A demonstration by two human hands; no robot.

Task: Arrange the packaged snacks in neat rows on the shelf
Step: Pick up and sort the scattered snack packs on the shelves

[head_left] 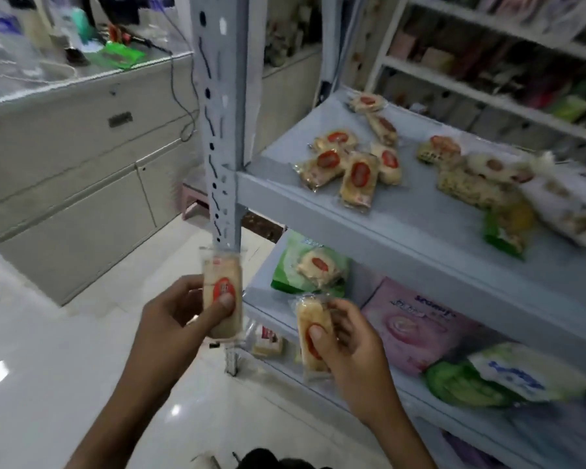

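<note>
Cabinet (82, 184): pale, flat-fronted, off to your left; the clutter on its glossy top is too blurred to name.
Left hand (180, 319): you grip one clear-wrapped snack (222, 292) upright, thumb pressed on its red oval label, fingers behind; it hangs in the air in front of the upright post (222, 130).
Post: grey metal, punched with slots.
Right hand (349, 343): closed round a second snack (313, 336), thumb over its red label, held before the lower shelf edge; its bottom end is hidden by your palm.
Upper shelf (403, 231): smooth grey board; a loose cluster of packets (349, 167) lies jumbled, overlapping, pale rectangular cakes in crinkly film.
Far packets (481, 174): smeared by motion, kinds hard to tell.
Lower shelf: soft green pack (295, 265) with one snack on top, and a pink pack (416, 326) beside it.
</note>
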